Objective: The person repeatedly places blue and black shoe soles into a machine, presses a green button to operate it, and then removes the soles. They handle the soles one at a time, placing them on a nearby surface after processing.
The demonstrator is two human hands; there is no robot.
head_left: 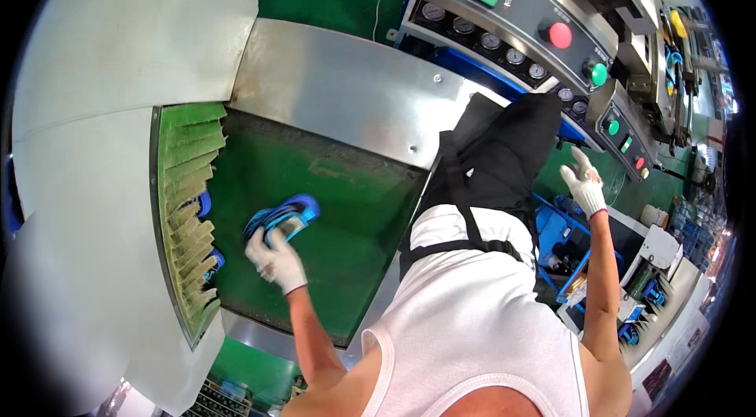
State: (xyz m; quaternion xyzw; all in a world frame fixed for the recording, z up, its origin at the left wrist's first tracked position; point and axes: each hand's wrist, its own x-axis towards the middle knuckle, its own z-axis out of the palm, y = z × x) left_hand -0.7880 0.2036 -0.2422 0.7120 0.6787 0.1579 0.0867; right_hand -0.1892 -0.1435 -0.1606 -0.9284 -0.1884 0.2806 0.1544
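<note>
Fingers of the gloved left hand (274,259) close on a blue shoe sole (282,218) lying on the green belt (354,212); lifting it flat seems wise. Right hand (584,185) hangs spread and empty near the control panel (504,15).

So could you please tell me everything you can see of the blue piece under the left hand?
The flat blue shoe-sole-shaped piece looks like moulded rubber or plastic, bright blue with darker lines along it and a paler grey patch near the hand. It lies slanted on the green conveyor belt, one end pointing up and right. The white-gloved left hand grips its lower end, fingers over the top. Nothing else touches it. Finer detail is too small to tell.
</note>
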